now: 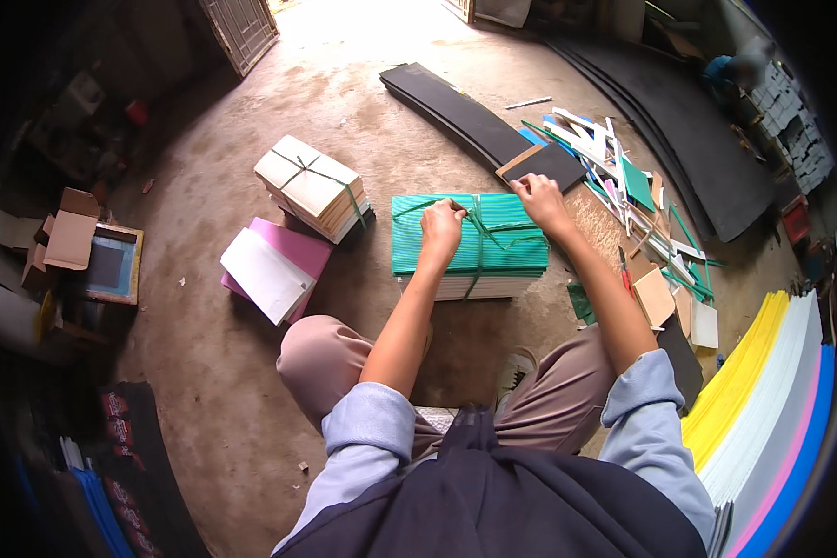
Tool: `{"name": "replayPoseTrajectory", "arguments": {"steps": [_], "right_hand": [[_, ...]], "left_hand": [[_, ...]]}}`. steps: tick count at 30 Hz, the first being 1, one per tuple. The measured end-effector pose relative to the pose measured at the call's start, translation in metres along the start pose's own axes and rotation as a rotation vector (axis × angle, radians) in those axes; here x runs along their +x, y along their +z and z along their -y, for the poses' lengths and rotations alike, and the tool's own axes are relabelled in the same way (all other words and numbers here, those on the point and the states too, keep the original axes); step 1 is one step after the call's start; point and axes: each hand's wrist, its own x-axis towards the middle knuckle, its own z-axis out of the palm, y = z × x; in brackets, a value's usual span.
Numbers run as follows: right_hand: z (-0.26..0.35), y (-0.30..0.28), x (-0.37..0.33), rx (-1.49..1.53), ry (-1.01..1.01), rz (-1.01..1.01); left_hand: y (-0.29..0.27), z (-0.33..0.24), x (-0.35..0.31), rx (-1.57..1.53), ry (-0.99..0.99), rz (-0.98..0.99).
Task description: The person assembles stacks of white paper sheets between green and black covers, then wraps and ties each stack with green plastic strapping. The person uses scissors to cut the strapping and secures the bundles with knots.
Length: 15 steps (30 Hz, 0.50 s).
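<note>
In front of my knees sits a stack of sheets [418, 251], bright green ribbed on top with white layers below. A green plastic strap [479, 251] crosses it both ways, with a knot and loose ends near the middle of the top. My left hand [443, 231] is closed in a pinch on the strap, just left of the knot. Over the far right corner of the stack, my right hand [541, 200] has its fingers curled and pressed together. What that hand pinches, if anything, cannot be made out.
A tied cream stack [309, 181] stands to the left, beside pink and white sheets [274, 270]. Long black sheets [465, 116] lie beyond. Right of me are scattered offcuts [637, 181], red-handled scissors or pliers [626, 274], and coloured sheets [749, 391]. Opened cardboard [73, 228] is far left.
</note>
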Motion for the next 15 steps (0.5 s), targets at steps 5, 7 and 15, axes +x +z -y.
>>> {"name": "replayPoseTrajectory", "arguments": {"steps": [5,7,15], "right_hand": [[0.029,0.031,0.012,0.153,0.066,0.553],[0.026,0.028,0.015,0.248,0.095,0.725],[0.011,0.020,0.006,0.288,0.101,0.840]], "left_hand": [[0.011,-0.003,-0.009,0.027,0.069,0.066],[0.012,0.001,-0.010,-0.010,0.078,0.026],[0.015,-0.001,0.000,-0.138,0.040,0.022]]}}
